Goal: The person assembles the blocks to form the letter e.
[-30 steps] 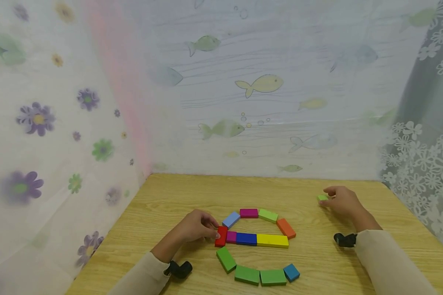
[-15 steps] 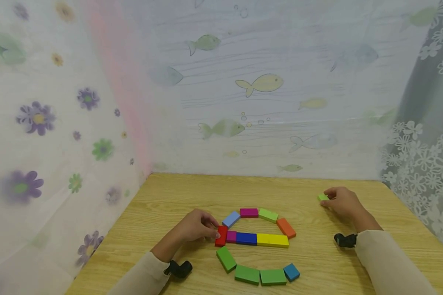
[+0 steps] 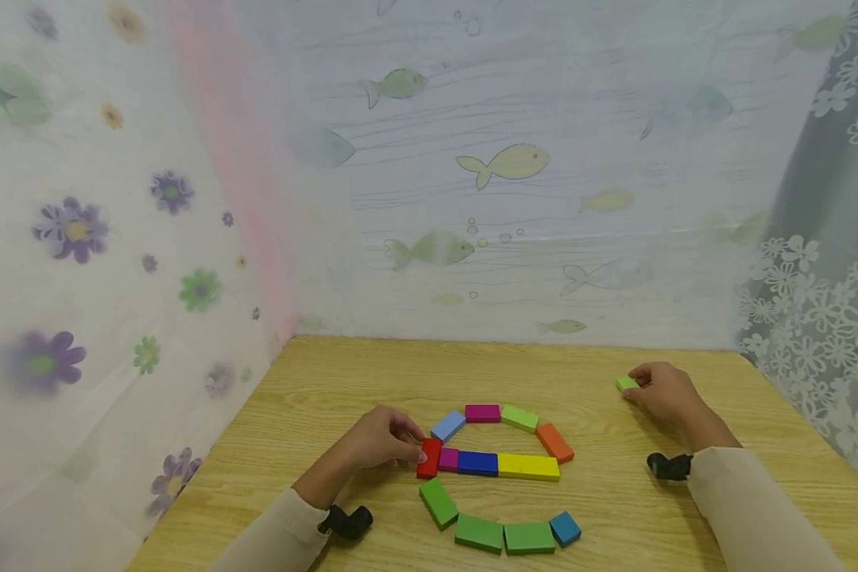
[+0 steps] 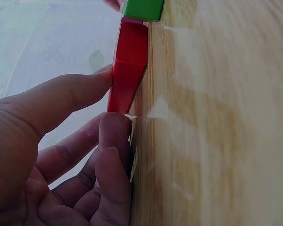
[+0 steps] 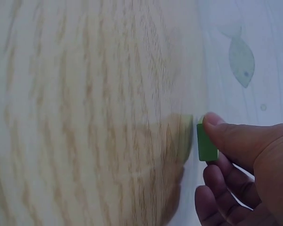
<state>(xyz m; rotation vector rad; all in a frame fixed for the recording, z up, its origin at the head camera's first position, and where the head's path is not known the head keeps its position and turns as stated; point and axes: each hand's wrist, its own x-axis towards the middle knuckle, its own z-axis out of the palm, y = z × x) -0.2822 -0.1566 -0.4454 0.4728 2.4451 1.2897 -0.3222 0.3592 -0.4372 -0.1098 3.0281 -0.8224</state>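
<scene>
My left hand [image 3: 382,438] is at the left end of a row of toy blocks. Its thumb and a curled finger hold the red block [image 3: 429,458], which lies on the table. A small magenta block [image 3: 448,460], a dark blue block [image 3: 477,463] and a yellow block [image 3: 527,466] continue that row to the right. At the far right, my right hand [image 3: 663,391] pinches a small light green block [image 5: 207,142] between thumb and fingers. Whether this block touches the table, I cannot tell.
Behind the row, a light blue block [image 3: 448,427], magenta block [image 3: 482,413], lime block [image 3: 519,418] and orange block [image 3: 554,442] form an arc. In front curve several green blocks [image 3: 479,532] and a blue block [image 3: 565,528]. A fish-print curtain [image 3: 515,199] hangs behind the wooden table [image 3: 357,365].
</scene>
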